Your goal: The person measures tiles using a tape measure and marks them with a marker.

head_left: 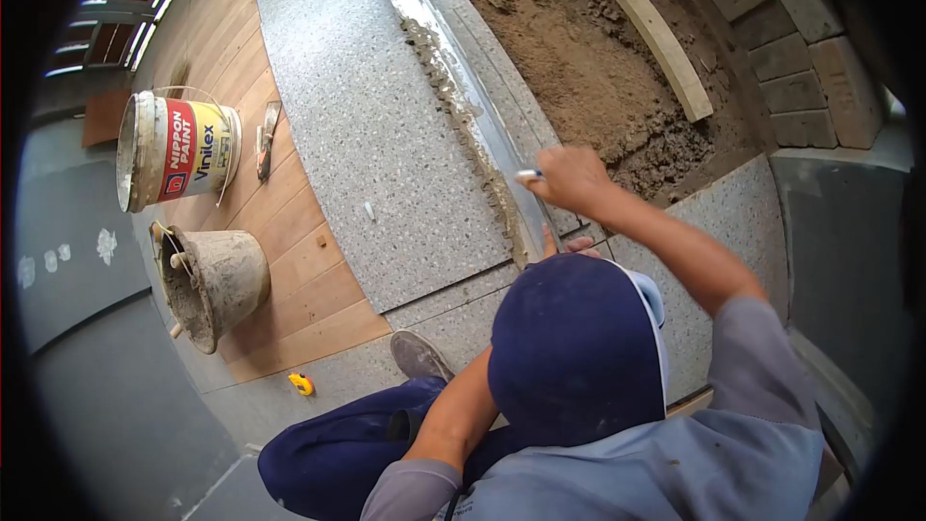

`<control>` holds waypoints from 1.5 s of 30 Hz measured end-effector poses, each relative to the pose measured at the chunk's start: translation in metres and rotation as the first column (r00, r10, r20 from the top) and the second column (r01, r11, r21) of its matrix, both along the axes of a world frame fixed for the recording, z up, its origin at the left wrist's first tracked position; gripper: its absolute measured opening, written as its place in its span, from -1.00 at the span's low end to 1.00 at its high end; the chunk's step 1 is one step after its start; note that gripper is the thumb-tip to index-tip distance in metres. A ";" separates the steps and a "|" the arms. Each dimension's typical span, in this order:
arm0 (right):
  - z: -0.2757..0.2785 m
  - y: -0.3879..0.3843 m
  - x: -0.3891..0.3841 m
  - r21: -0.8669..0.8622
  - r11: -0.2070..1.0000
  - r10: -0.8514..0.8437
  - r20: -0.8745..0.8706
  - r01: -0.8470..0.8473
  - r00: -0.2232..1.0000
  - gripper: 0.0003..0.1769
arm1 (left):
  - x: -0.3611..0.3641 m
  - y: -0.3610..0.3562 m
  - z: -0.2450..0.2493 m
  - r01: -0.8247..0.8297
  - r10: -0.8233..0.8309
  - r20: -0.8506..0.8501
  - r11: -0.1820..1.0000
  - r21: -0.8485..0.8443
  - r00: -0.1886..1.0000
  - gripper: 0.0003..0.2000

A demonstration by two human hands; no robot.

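Observation:
My right hand (571, 178) is closed around a white pen (529, 175), most of it hidden in the fist, just above a long metal straightedge (497, 150). The fingertips of my left hand (571, 244) rest spread on the near end of the straightedge; the cap (579, 342) hides the rest of that hand. Under the straightedge are speckled grey tiles (376, 135). A ragged line of mortar (463, 121) runs along its left side. On the tile to the left lies a small pale piece (368, 211), perhaps a pen cap.
Wood-look flooring (289, 260) on the left carries a paint bucket (183, 150), a mortar-caked bucket (222, 280) and a trowel (267, 140). A yellow tape measure (302, 384) lies near my shoe (422, 354). Rightward are bare soil (550, 48), a wooden strip (656, 39) and stacked blocks (786, 58).

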State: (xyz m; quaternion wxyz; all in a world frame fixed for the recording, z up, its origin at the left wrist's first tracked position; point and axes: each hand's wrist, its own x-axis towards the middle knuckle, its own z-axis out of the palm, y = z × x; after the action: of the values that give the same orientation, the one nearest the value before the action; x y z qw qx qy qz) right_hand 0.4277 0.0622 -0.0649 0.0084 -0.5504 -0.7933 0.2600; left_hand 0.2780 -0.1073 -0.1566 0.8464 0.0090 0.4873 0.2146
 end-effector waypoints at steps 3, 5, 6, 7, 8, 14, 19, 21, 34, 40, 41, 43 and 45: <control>0.007 -0.046 0.007 -0.196 0.933 -0.315 -0.041 0.302 0.948 -0.34 | -0.013 0.011 0.008 0.170 -0.167 -0.043 0.984 0.056 0.985 -0.50; -0.004 -0.067 0.002 -0.194 0.910 -0.388 -0.084 0.367 0.918 -0.33 | -0.026 0.024 0.020 0.354 -0.345 -0.089 0.927 0.124 0.934 -0.54; -0.008 -0.075 0.000 -0.193 0.897 -0.423 -0.106 0.398 0.900 -0.32 | -0.034 0.035 0.028 0.477 -0.461 -0.125 0.860 0.182 0.879 -0.57; -0.006 -0.080 -0.004 -0.177 0.906 -0.407 -0.108 0.385 0.907 -0.40 | -0.041 0.049 0.040 0.601 -0.577 -0.168 0.761 0.246 0.799 -0.59; -0.009 -0.087 -0.007 -0.166 0.908 -0.403 -0.106 0.384 0.909 -0.42 | -0.049 0.064 0.053 0.702 -0.669 -0.223 0.640 0.311 0.709 -0.61; -0.053 -0.113 -0.017 0.004 0.924 -0.372 -0.216 0.382 0.903 -0.71 | -0.057 0.189 0.130 0.756 -0.537 -0.575 0.607 0.246 0.618 -0.68; -0.057 -0.121 -0.012 0.166 0.886 -0.377 -0.283 0.432 0.882 -0.80 | -0.038 0.242 0.066 0.720 0.115 -0.903 0.566 0.403 0.415 -0.48; -0.055 -0.123 -0.007 0.212 0.867 -0.388 -0.282 0.451 0.877 -0.82 | -0.027 0.253 0.049 0.741 0.141 -0.922 0.557 0.374 0.360 -0.43; -0.059 -0.163 0.027 0.250 0.859 -0.383 -0.265 0.447 0.885 -0.80 | 0.025 0.240 0.024 0.690 0.319 -0.913 0.602 0.403 0.255 -0.76; -0.063 -0.183 0.027 0.218 0.858 -0.402 -0.279 0.465 0.872 -0.79 | 0.034 0.219 0.029 0.702 0.343 -0.907 0.583 0.410 0.244 -0.76; -0.064 -0.184 0.027 0.216 0.855 -0.407 -0.281 0.471 0.869 -0.79 | 0.036 0.217 0.028 0.708 0.369 -0.899 0.569 0.418 0.234 -0.75; -0.065 -0.187 0.028 0.196 0.856 -0.420 -0.276 0.479 0.865 -0.79 | 0.039 0.215 0.031 0.715 0.374 -0.901 0.566 0.410 0.220 -0.75; -0.066 -0.188 0.030 0.187 0.853 -0.429 -0.281 0.487 0.858 -0.79 | 0.042 0.213 0.033 0.715 0.330 -0.919 0.588 0.378 0.214 -0.76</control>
State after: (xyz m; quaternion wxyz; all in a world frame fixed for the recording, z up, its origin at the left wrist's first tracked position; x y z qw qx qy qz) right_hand 0.4572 -0.1260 -0.1310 0.2317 -0.6851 -0.6582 0.2092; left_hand 0.3196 0.1057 -0.1237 0.2814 0.5719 0.7391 0.2179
